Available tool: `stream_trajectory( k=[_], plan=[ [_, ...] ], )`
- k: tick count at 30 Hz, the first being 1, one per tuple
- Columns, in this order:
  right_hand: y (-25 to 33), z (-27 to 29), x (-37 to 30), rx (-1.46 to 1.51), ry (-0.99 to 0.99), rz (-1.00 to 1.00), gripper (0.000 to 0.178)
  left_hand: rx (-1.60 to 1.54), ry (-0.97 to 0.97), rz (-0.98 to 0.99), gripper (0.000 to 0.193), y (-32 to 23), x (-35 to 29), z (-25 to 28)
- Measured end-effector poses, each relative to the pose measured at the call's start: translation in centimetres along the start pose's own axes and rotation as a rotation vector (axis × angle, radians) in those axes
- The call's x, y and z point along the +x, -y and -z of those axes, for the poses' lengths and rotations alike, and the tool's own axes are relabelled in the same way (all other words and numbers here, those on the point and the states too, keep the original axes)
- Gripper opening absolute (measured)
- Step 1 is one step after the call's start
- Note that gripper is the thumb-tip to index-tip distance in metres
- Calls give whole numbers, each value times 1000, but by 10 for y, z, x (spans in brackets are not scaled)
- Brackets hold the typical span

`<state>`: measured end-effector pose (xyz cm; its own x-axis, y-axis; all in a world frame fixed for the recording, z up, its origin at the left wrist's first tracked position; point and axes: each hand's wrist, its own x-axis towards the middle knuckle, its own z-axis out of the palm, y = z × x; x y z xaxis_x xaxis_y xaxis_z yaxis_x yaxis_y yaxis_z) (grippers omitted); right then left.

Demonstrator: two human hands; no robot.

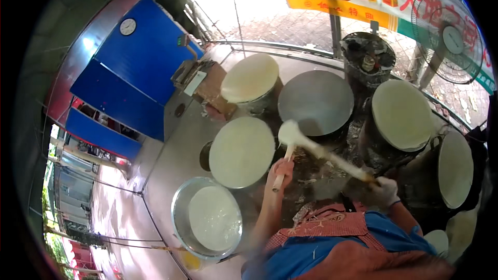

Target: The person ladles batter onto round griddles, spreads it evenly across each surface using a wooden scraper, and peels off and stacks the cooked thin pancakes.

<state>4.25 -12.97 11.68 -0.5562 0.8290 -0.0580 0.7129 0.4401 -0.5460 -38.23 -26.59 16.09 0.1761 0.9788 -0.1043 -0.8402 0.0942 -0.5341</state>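
Note:
My left hand (282,168) is closed around a short pale wooden handle (278,182). My right hand (385,192), which looks gloved, grips the dark end of a long pale stick (340,162). Both tools meet at a rounded white, batter-coated head (289,132); I cannot tell which tool it belongs to. This head is at the near-left edge of a round grey griddle (315,98), whose surface shows no pale layer. Left of my left hand, a round pan (243,153) is covered in a pale layer. A metal basin (179,212) holds white batter (215,218).
More pale-covered round pans stand at the far left (250,79), the right (402,115) and the far right (456,170). Behind are a sooty drum (368,59) and a standing fan (447,33). A cardboard box (212,85) sits before a blue panel (145,46).

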Motion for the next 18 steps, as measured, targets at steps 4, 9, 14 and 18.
stream_trajectory(
  k=[4,9,14,18],
  plan=[
    [-17,69,60,73,-238,-298,36,431,-184,101,20,-11,107,-54],
    [-1,52,156,-140,-359,-29,39,1611,-491,-316,19,-22,244,-71],
    [49,8,225,-91,-182,-63,30,1771,-597,-526,74,-156,283,-12],
    [31,15,241,800,-252,-206,37,2880,-750,-861,74,-171,273,-31]
  ],
)
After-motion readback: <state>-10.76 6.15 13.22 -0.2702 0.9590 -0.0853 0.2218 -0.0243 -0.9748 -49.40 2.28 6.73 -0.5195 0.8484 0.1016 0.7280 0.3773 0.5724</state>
